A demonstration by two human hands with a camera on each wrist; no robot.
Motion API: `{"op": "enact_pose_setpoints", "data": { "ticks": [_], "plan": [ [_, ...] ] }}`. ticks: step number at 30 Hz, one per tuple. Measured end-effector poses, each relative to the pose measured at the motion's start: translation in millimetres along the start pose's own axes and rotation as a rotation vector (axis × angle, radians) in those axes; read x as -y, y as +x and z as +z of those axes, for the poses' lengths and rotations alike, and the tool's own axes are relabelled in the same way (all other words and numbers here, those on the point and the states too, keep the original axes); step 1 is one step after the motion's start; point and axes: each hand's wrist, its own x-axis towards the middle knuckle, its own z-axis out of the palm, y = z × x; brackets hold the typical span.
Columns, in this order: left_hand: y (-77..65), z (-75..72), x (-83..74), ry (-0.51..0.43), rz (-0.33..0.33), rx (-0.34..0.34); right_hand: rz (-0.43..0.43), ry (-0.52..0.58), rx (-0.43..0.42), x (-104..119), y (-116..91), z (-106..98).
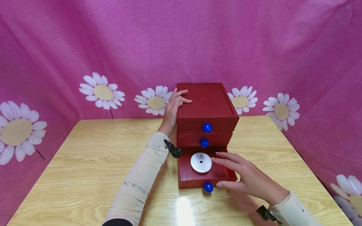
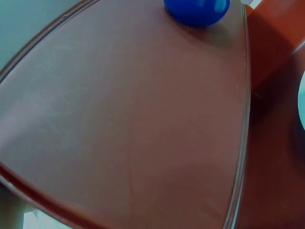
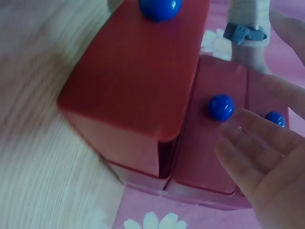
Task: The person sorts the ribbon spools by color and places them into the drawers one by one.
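Observation:
A red cabinet (image 1: 209, 102) with three stacked drawers stands on the table. Its bottom drawer (image 1: 190, 184) is pulled out, and a round white disc (image 1: 196, 165) with a small dark centre hole lies inside. My left hand (image 1: 173, 108) rests on the cabinet's top left edge, fingers spread over the top. Over the right side of the pulled-out drawer hovers my right hand (image 1: 245, 173), fingers extended and thumb apart. Its fingertips come close to the disc's right edge in the head view. In the right wrist view, the empty right hand (image 3: 271, 157) overlaps the upper drawer fronts.
Each drawer front carries a round blue knob; the lowest knob (image 1: 208, 187) sticks out toward me. The wooden table (image 1: 93, 169) extends on both sides of the cabinet. Behind it hangs a pink cloth (image 1: 158, 40) with white daisies.

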Motion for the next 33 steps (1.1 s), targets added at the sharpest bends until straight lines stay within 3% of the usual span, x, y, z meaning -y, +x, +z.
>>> {"op": "enact_pose_setpoints", "data": {
  "ticks": [6,15,20,25,33],
  "plan": [
    [-0.6,0.3,-0.9,0.0,-0.009,-0.002,-0.082,0.024,-0.053,11.9,-10.8,1.2],
    [-0.3,0.4,-0.4,0.0,-0.02,-0.003,-0.101,0.109,-0.073,18.6,-20.9,12.0],
    [-0.9,0.4,-0.5,0.008,-0.019,-0.004,-0.063,0.173,0.021,17.4,-24.2,23.5],
    [0.2,-0.1,-1.0,0.018,-0.019,-0.001,0.039,0.247,0.169,15.6,-23.4,29.7],
    [0.7,-0.1,0.2,0.013,-0.012,0.0,0.129,0.266,0.315,10.2,-19.4,37.5]
  ]
}}
